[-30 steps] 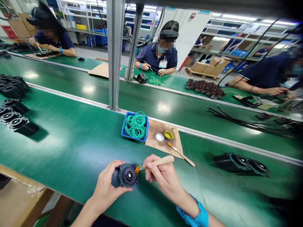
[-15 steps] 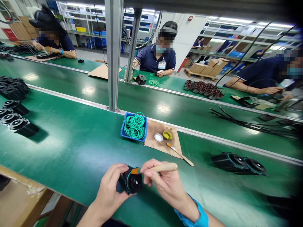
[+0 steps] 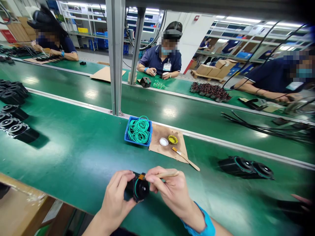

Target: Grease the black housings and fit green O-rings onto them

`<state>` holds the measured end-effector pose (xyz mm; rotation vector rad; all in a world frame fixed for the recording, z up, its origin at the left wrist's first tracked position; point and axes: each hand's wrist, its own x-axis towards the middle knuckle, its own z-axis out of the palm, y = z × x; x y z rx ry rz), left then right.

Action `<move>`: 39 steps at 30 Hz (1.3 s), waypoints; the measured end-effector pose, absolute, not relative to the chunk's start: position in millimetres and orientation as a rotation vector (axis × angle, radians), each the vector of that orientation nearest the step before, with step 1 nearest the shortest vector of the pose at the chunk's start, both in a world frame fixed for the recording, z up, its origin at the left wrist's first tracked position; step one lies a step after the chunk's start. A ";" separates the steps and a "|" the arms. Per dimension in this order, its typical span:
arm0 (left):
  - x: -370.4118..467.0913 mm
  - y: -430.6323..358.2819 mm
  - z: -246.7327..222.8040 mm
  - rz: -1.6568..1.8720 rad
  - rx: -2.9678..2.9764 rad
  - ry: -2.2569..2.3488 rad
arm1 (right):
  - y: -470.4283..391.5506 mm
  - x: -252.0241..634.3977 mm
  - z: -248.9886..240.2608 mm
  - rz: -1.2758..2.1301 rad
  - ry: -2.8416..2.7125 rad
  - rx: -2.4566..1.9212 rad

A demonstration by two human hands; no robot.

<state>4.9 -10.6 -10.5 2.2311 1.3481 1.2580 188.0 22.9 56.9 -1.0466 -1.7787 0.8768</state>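
Observation:
My left hand (image 3: 117,193) is closed around a black cylindrical housing (image 3: 142,190), which lies tilted with its round end toward the right. A green rubber ring (image 3: 136,187) sits around that end. Between the fingers of my right hand (image 3: 169,186) is a small brush (image 3: 167,174) with a pale wooden handle. Its orange bristles touch the upper rim of the housing by the ring. Beyond my hands, a blue bin (image 3: 126,137) holds many green rings (image 3: 139,130).
Stained cardboard (image 3: 157,149) bears a white lid (image 3: 163,141), a yellow cap (image 3: 172,140) and a second brush (image 3: 187,159). Ringed housings (image 3: 246,167) lie right, several more (image 3: 18,129) left. A metal post (image 3: 115,65) rises behind the bin. Co-workers sit across the bench; fingers show at far right.
The brush has shifted slightly along the housing's rim, its handle now lower. The housing has turned a little in my left hand. A person's fingers have appeared at the right edge.

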 end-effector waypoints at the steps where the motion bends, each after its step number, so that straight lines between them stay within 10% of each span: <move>1: 5.3 -10.8 -10.7 1.249 2.229 1.349 | 22.0 186.7 59.3 0.870 -1.794 -1.052; 31: 0.6 2.3 -6.7 1.243 1.936 1.431 | 19.5 212.2 68.6 0.328 -2.674 -0.550; 39: 6.9 -2.7 -7.0 1.321 2.046 1.503 | 20.3 221.2 71.2 0.657 -2.080 -0.930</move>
